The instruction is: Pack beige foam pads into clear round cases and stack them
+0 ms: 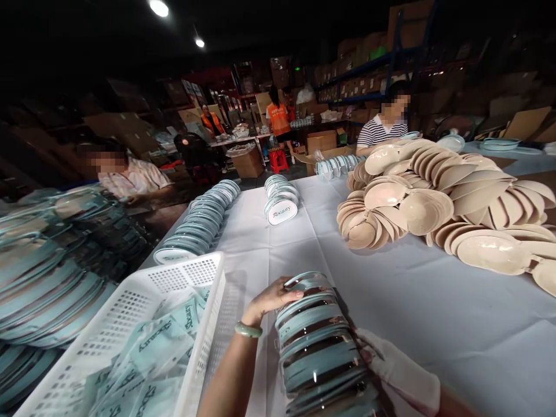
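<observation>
Hands: two, left hand (pixel 270 299) fingers, gloved right hand (pixel 397 370) clasp mirror stack (pixel 319 347).

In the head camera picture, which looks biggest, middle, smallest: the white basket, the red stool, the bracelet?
1. White basket, though it is nearest.
2. Red stool and bracelet look alike; the stool is far away, so I won't rank them.

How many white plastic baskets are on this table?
1: the white basket sits at the near left, beside the left hand, holding teal pouches. Others may be hidden.
</observation>
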Tool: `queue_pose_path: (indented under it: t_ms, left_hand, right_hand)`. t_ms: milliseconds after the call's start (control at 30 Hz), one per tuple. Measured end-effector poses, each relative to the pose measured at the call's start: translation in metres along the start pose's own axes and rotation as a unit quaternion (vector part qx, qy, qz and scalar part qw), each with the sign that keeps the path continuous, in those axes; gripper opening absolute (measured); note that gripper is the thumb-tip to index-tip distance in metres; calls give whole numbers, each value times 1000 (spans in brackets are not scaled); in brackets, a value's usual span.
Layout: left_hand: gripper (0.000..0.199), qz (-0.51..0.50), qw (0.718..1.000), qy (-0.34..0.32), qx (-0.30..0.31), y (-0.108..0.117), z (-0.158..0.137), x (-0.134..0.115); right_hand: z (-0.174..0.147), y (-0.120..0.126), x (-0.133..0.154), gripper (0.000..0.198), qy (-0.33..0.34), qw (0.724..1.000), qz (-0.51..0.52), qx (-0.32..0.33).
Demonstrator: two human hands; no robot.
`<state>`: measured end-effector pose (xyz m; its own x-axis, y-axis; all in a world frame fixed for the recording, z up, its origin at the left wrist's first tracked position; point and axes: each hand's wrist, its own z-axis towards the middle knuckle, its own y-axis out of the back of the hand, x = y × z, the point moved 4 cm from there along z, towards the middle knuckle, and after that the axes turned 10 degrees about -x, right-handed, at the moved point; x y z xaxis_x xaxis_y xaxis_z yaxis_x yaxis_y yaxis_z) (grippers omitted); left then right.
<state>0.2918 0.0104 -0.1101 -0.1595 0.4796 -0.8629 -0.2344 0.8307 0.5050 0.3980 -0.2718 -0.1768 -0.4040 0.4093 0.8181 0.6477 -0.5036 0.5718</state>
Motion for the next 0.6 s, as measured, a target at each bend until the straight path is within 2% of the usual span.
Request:
queue_pose_path:
  t_ms: [167,400,600]
  left_hand:
    - [62,-25,1000,10,-10,1,-3,-5]
    - [73,-44,999,23,-7,1,-1,-1]
    - [74,-54,998,17,-8,1,0,-2]
  right_hand:
    - [-8,-11,-9,31,-60,997,8,43]
    - [-1,-12,-12,36,-100,977,75,170]
    - [9,-10,-7,36,-114,967,111,199]
